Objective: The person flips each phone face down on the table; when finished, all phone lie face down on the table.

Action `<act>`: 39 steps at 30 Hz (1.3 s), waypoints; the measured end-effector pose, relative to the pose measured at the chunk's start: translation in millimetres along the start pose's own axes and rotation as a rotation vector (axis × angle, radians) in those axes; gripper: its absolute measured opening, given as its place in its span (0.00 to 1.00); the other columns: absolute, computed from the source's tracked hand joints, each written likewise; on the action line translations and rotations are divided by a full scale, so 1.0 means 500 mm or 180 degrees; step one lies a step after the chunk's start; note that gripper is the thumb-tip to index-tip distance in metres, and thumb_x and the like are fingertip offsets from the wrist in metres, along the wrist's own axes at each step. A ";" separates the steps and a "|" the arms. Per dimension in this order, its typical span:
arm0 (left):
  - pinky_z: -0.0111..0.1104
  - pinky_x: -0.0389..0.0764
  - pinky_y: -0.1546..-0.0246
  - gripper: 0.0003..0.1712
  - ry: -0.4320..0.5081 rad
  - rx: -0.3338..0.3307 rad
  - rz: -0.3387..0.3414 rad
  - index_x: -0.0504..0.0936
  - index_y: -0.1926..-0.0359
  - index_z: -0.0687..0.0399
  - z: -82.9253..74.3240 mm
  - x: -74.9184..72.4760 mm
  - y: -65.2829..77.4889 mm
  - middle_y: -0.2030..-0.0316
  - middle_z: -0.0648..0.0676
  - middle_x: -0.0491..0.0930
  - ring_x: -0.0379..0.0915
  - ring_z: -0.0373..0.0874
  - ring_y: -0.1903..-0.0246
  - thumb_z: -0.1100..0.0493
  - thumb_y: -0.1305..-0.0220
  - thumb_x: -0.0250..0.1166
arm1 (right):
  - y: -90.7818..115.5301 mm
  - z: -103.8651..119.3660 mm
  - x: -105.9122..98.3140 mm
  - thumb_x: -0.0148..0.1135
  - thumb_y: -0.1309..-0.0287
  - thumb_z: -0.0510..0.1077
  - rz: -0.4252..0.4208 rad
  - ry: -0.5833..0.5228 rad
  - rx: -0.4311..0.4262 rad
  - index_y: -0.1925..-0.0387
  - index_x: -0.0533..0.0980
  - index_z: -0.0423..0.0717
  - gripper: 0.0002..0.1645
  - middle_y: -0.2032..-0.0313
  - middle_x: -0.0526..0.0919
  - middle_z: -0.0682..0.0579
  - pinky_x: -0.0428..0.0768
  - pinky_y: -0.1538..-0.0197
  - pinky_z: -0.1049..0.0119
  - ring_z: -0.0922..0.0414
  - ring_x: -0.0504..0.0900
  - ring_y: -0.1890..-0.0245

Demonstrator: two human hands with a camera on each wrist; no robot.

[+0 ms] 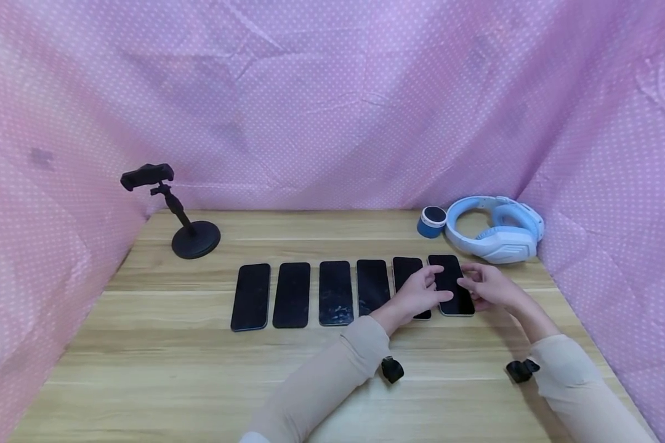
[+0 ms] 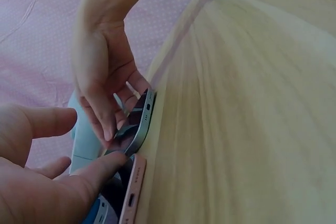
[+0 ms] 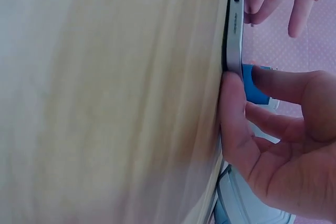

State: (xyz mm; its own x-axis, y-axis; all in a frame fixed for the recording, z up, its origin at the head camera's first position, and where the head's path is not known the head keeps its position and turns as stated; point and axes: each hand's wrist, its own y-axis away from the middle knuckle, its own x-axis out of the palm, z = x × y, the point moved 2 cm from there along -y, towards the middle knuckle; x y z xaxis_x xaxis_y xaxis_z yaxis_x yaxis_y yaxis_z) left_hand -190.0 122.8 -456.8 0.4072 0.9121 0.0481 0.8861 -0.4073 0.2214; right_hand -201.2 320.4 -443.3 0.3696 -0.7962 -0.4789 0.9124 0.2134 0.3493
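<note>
Six dark-screened phones make a row on the table, among them the left-end phone point(image 1: 250, 297) and the third phone point(image 1: 336, 292). My right hand point(image 1: 490, 286) is at the right edge of the right-end phone point(image 1: 449, 271), a finger touching its side and the thumb apart from the other fingers. My left hand point(image 1: 415, 292) reaches over the fifth phone point(image 1: 407, 267), partly hiding it, with thumb and forefinger spread above the right-end phone. In the left wrist view, a pink-edged phone point(image 2: 137, 182) lies beneath the left hand's fingers.
Behind the right-end phone sit a blue and white round speaker point(image 1: 432, 223) and pale blue headphones point(image 1: 504, 243). A black phone stand point(image 1: 196, 240) is at the back left. Pink dotted cloth point(image 1: 332, 111) encloses the back and sides of the wooden table point(image 1: 161, 369).
</note>
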 end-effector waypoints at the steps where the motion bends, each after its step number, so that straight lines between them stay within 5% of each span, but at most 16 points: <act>1: 0.40 0.71 0.34 0.32 0.0040 -0.0009 0.0000 0.74 0.32 0.53 0.001 0.002 0.000 0.30 0.60 0.68 0.63 0.53 0.30 0.67 0.36 0.71 | 0.000 0.000 0.000 0.54 0.25 0.40 0.0000 0.0019 -0.0018 0.29 0.54 0.24 0.35 0.70 0.77 0.48 0.86 0.70 0.56 0.55 0.79 0.75; 10: 0.43 0.74 0.37 0.30 0.0195 -0.0072 -0.0030 0.76 0.35 0.54 0.015 0.002 0.000 0.31 0.61 0.69 0.62 0.53 0.30 0.67 0.37 0.71 | -0.003 -0.006 0.005 0.54 0.25 0.38 -0.0148 0.0206 -0.0030 0.29 0.58 0.26 0.32 0.66 0.81 0.47 0.85 0.71 0.56 0.56 0.80 0.72; 26: 0.40 0.69 0.33 0.23 0.0018 -0.0102 -0.0127 0.80 0.42 0.51 0.017 0.011 0.005 0.31 0.60 0.70 0.63 0.49 0.30 0.65 0.38 0.72 | 0.007 0.000 0.006 0.52 0.24 0.38 -0.0079 0.0030 -0.0042 0.27 0.54 0.25 0.34 0.54 0.83 0.34 0.87 0.67 0.53 0.52 0.85 0.64; 39: 0.37 0.76 0.40 0.18 0.0114 -0.0197 -0.0185 0.83 0.47 0.51 0.012 0.016 0.004 0.34 0.58 0.75 0.65 0.47 0.31 0.64 0.38 0.72 | 0.012 -0.006 -0.008 0.49 0.22 0.44 0.0207 -0.0527 0.0054 0.26 0.48 0.25 0.38 0.52 0.82 0.41 0.87 0.63 0.53 0.52 0.86 0.62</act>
State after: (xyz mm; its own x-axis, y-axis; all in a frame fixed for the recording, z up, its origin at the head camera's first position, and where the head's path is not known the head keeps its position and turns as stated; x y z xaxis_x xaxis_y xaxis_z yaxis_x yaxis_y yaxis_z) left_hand -183.6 129.1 -462.0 0.3462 0.9357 0.0679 0.8922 -0.3508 0.2847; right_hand -196.8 326.3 -441.7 0.3925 -0.8638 -0.3161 0.8838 0.2590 0.3896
